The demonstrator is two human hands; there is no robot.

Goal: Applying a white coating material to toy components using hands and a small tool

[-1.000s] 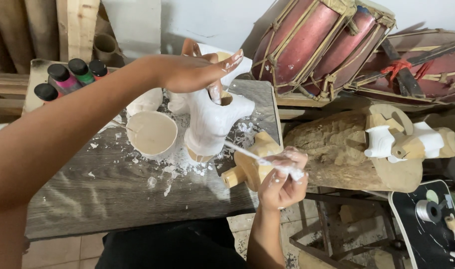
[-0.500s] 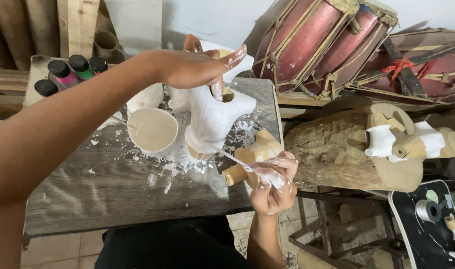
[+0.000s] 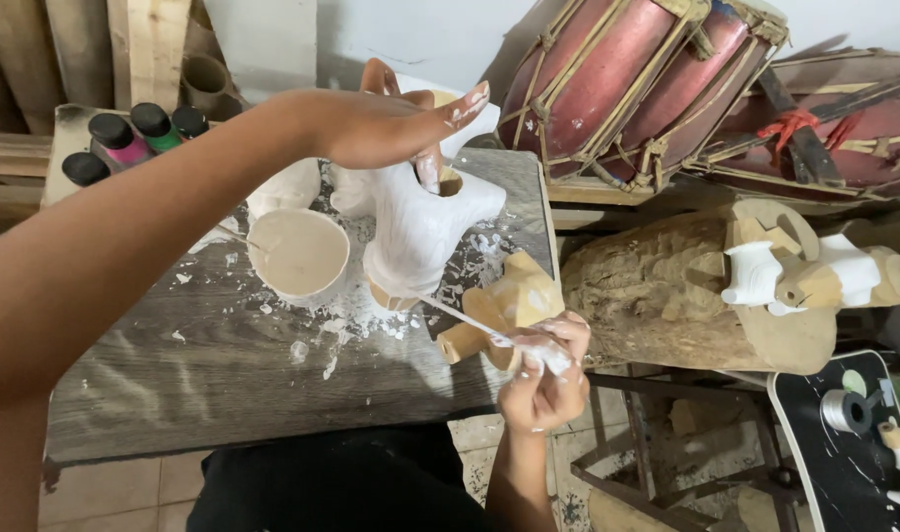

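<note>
Seemingly white-coated wooden figure (image 3: 418, 232), upright.

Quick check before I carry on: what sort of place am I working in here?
Most likely a small craft workshop for painting carved wooden figures. A white-coated wooden figure stands on a paint-spattered table, a cup of white paint beside it, with unpainted carvings on a log.

left hand (image 3: 391, 123) steadies white carving (image 3: 420, 222); right hand (image 3: 540, 379) holds brush (image 3: 474, 323).
</note>
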